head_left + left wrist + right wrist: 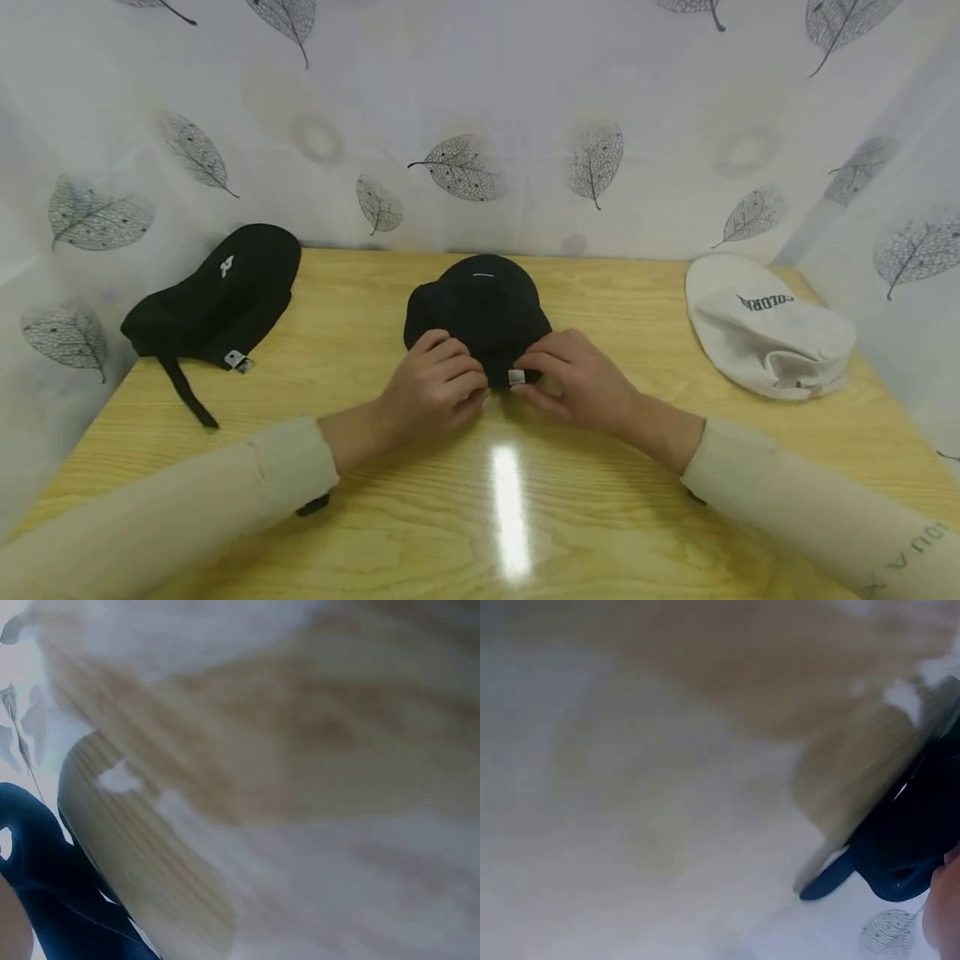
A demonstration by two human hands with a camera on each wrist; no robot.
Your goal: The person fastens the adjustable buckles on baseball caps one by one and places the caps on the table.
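Note:
A black cap lies at the middle of the table, a short white line on its upper part. Curled fingers of the left hand grip its near left edge. The right hand pinches the near right edge beside a small silvery-white tag. Dark cloth fills the lower left of the left wrist view, with a sliver of the hand. In the right wrist view, dark cloth and part of the hand show at the right edge.
Another black cap with a white logo and a hanging strap lies at the left of the wooden table. At the right lies a white cap with dark lettering. A leaf-patterned white curtain hangs behind.

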